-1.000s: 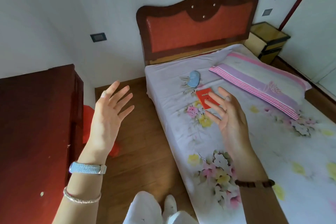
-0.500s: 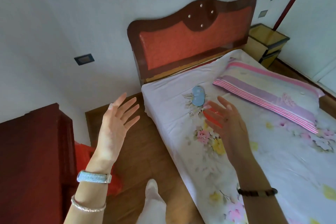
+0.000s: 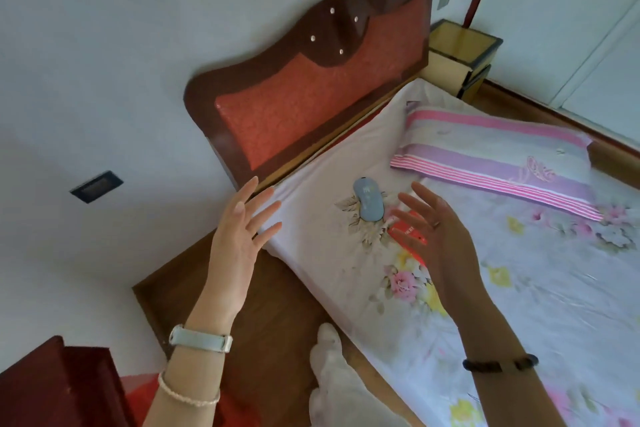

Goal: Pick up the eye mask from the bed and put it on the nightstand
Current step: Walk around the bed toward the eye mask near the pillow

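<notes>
A light blue eye mask (image 3: 369, 199) lies on the flowered sheet of the bed (image 3: 540, 295), near the headboard and left of the pillow. My right hand (image 3: 438, 239) hovers just right of the mask, fingers spread, holding nothing. It partly covers a red card (image 3: 405, 230) lying beside the mask. My left hand (image 3: 239, 236) is raised over the bed's left corner, fingers apart and empty. The yellow nightstand (image 3: 460, 45) stands at the far right of the headboard.
A striped pink and purple pillow (image 3: 498, 152) lies at the head of the bed. The red-brown headboard (image 3: 304, 87) stands against the wall. A dark red cabinet (image 3: 52, 388) is at the lower left. Brown wooden floor runs along the bed's left side.
Both hands have come closer to the head of the bed. My right hand now sits right beside the eye mask, and the view has tilted.
</notes>
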Demonstrator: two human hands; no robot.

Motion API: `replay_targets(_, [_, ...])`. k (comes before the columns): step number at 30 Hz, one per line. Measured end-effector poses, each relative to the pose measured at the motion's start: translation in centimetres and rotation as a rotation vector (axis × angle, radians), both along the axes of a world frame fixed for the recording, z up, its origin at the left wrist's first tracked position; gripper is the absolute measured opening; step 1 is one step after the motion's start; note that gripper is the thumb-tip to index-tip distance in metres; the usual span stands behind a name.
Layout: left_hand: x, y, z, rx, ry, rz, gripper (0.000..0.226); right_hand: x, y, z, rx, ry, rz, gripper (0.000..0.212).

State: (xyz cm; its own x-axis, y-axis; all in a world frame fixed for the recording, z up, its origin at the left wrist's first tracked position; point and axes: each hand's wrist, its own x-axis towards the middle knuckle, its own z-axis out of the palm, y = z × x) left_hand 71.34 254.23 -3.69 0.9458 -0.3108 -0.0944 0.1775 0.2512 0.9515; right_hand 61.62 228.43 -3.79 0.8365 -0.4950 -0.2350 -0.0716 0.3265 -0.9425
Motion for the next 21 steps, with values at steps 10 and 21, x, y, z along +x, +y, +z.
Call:
replay_targets(10, [14.8, -8.7, -3.7, 0.134, 0.083, -0.159, 0.043, 10.3, -5.6, -4.9, 0.153, 0.13, -0.214, 0.038])
replay_targets(21, [26.3, -19.6, -11.9, 0.295, 0.176, -0.343, 0.045, 16.6, -10.5, -10.6, 0.26, 0.23, -0.469, 0.033])
